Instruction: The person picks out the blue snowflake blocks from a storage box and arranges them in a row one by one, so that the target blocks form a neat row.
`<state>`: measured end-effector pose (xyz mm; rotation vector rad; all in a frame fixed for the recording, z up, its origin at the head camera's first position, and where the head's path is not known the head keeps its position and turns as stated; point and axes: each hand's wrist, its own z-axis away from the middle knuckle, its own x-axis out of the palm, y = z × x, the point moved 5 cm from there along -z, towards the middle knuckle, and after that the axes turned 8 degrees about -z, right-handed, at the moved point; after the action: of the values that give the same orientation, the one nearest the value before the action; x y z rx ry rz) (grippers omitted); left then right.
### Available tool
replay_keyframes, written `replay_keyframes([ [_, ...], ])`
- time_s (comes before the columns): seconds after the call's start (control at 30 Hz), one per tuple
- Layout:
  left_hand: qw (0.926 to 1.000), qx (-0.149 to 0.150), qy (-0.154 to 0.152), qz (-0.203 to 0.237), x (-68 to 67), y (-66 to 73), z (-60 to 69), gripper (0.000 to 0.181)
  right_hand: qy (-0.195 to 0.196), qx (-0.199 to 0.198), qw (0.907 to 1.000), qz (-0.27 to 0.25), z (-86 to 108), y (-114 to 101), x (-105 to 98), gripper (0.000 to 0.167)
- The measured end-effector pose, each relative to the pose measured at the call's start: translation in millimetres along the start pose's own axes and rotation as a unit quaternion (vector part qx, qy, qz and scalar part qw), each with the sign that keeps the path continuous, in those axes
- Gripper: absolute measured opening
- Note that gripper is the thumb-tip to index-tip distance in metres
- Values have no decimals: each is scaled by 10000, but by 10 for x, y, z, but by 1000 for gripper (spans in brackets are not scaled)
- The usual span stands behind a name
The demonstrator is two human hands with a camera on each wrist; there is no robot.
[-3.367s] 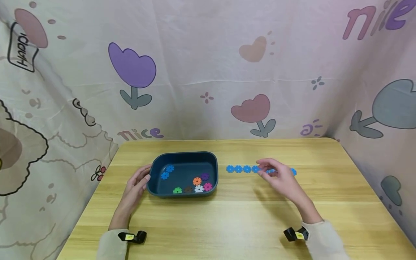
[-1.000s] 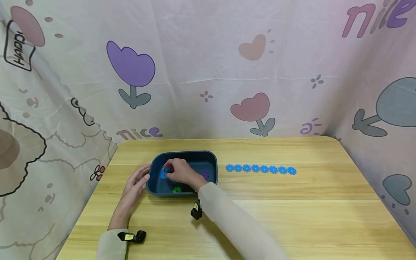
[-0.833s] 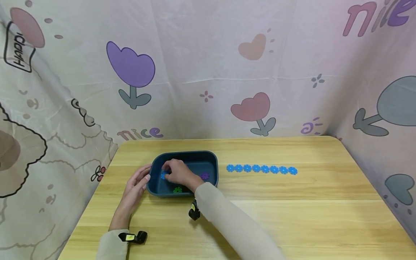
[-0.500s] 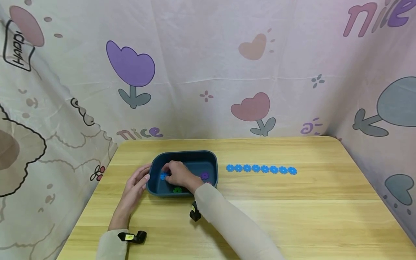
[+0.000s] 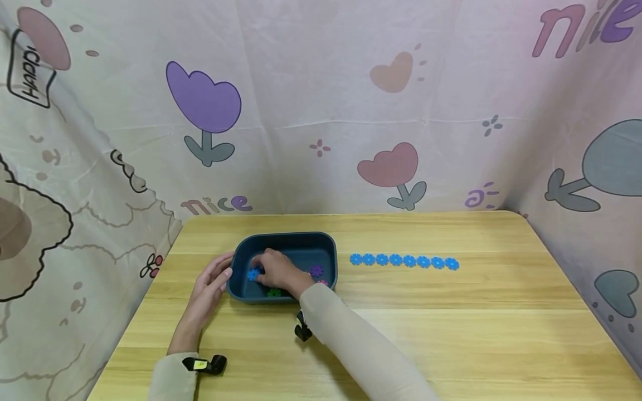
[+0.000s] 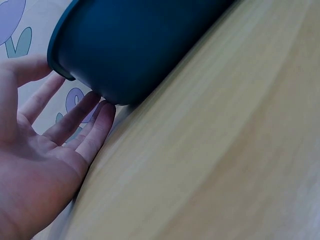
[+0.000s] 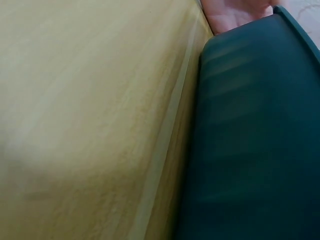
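A dark blue-green bin (image 5: pixel 281 300) stands on the table, left of its middle. My left hand (image 5: pixel 207 287) rests against the bin's left end, fingers extended and touching the outer wall and rim; the left wrist view shows this contact close up. Inside the bin, my right hand (image 5: pixel 281 273) reaches to the left part, thumb and fingers curled about a blue notched plastic disc (image 5: pixel 253 274). A second blue disc is not visible now. In the right wrist view the bin's outer wall (image 7: pixel 250 125) hides the right hand's fingers.
Several blue discs (image 5: pixel 395 260) lie in a straight row on the table, right of the bin. In the bin are a green disc (image 5: pixel 274 292), a purple disc (image 5: pixel 316 270) and a pink disc (image 5: pixel 322 283), partly covered. A printed cloth (image 5: pixel 301 100) hangs behind the table.
My right hand has left the row on the table and gone into the bin at the blue discs. Lately it has shifted slightly toward me. The left hand has stayed at the bin.
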<state>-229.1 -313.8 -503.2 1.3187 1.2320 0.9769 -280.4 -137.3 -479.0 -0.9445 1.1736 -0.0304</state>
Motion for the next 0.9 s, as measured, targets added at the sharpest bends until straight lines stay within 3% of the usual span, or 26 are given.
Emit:
replay_keyframes([
  [0.2,10000,-27,15,-38,-2,4,-1,46,92,12,9997,-233,-3,6,-15,25],
  [0.5,9999,-71,-6,-80,-3,-6,7,46,419,2,9930,-1105,41,5,-86,9],
  [0.9,10000,-38,-16,-47,1,5,-3,46,719,-255,9791,-1887,167,-20,-239,6],
])
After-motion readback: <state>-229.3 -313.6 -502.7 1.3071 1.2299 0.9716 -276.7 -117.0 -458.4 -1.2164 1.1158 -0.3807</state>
